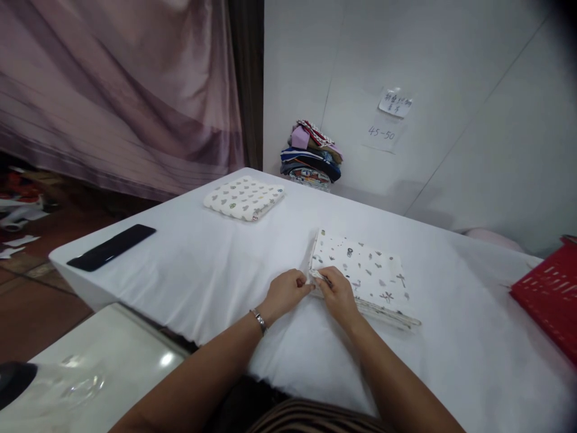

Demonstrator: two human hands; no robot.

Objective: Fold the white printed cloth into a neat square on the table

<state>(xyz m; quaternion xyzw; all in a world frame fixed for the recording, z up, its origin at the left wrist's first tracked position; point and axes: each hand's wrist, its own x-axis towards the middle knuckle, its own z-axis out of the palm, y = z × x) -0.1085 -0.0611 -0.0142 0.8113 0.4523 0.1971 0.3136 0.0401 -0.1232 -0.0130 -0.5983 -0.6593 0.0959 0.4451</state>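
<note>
A folded white cloth [374, 267] printed with small plants and animals lies on the white-covered table [243, 258] in front of me. My right hand [337, 296] is closed on its near left corner, where the fabric bunches up between thumb and fingers. Just left of it, my left hand [286, 294] pinches at the same corner, its fingertips almost meeting those of the right. The exact fold under the fingertips is too small to make out. A second folded cloth [243, 197], white with grey cloud-like shapes, rests farther back to the left.
A black flat slab [112, 246] lies near the table's left edge. A stack of folded fabrics [311, 156] stands against the wall behind the table. At the far right is a red box or bag [550, 294]. A white glossy surface [121, 355] sits lower left.
</note>
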